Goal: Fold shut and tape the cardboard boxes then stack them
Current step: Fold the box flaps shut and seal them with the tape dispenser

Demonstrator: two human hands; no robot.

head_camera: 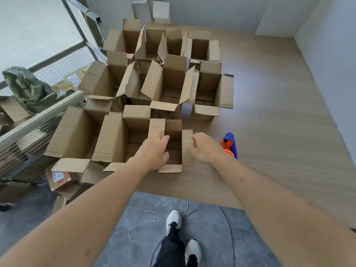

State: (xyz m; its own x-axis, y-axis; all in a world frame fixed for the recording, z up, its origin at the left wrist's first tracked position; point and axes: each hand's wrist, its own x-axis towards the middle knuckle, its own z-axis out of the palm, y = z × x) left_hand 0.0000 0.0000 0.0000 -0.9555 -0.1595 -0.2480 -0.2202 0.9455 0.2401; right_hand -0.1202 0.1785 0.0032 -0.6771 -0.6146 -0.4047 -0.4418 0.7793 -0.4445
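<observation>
The wooden desk [269, 116] carries about ten open cardboard boxes [169, 81], flaps up, nothing visible inside them. The nearest box [173, 149], at the desk's front edge, looks empty. One blue-and-orange tape dispenser [230, 144] stands just right of it. Left hand [154, 149] rests on its left flap, fingers loosely spread; right hand [204, 147] touches the right flap, fingers curled loosely.

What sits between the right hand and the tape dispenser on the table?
Nothing: in the head view only bare wooden table separates the right hand from the tape dispenser.
</observation>
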